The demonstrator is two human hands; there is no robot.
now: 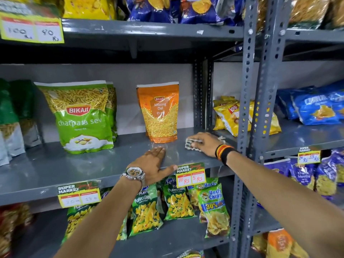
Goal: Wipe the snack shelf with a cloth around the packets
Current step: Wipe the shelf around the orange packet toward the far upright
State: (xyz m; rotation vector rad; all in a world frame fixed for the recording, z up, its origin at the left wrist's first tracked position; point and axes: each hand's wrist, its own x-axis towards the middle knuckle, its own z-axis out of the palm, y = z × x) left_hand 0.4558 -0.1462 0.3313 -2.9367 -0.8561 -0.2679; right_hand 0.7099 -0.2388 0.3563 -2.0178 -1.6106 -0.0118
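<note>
A shop aisle of grey steel racks fills the view, and the middle shelf (89, 164) runs left to right across it, bare along its front half. The cloth (191, 143) lies bunched on that shelf at about 3 o'clock from the orange packet (160, 112), near but apart from its base, close to the slotted upright (247, 101). The right hand (202, 144) covers it, grip pressed flat with fingers closed over the wad, so only a striped edge shows at the fingertips and a frayed bit behind the knuckles. The left hand (154, 164) rests palm down on the shelf's front lip at 6 o'clock from the orange packet, fingers spread and holding nothing. The cloth looks soft, light and limp; it should slide easily on painted metal, best driven from above with a flat palm. Its long axis seems to run left-right, along the shelf, though the hand hides most of it. The orange packet and the green packet (81, 116) stand upright, faces outward; being light, they would likely tip if nudged low, so steadying them at the top seems wise.
</note>
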